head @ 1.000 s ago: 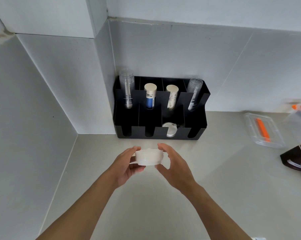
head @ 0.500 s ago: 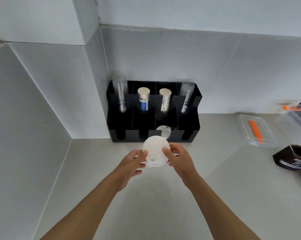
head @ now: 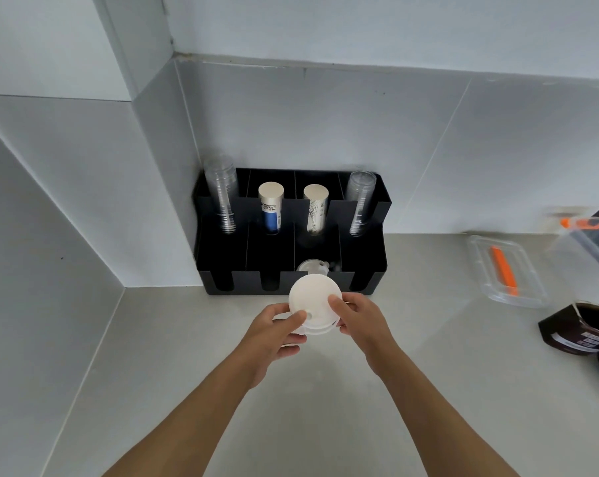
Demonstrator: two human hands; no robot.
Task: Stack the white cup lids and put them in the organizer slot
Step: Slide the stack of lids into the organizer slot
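Observation:
A stack of white cup lids [head: 314, 297] is tilted up on edge, its flat face toward me, just in front of the black organizer [head: 367, 266]. My left hand [head: 274, 333] grips the stack from the lower left, thumb on its face. My right hand [head: 361, 320] grips it from the right, thumb on the face too. Behind the stack, more white lids [head: 312, 266] lie in the organizer's third front slot. The stack hides that slot's opening.
The organizer's back row holds two clear cup stacks [head: 222, 197] and two paper cup stacks [head: 271, 208]. At right lie a clear box with an orange item [head: 504, 270], another clear container [head: 594, 242] and a dark brown tub [head: 587, 332]. A tiled wall closes the left side.
The stack went from lying flat between my hands to standing on edge, and both hands carried it forward to the organizer's front.

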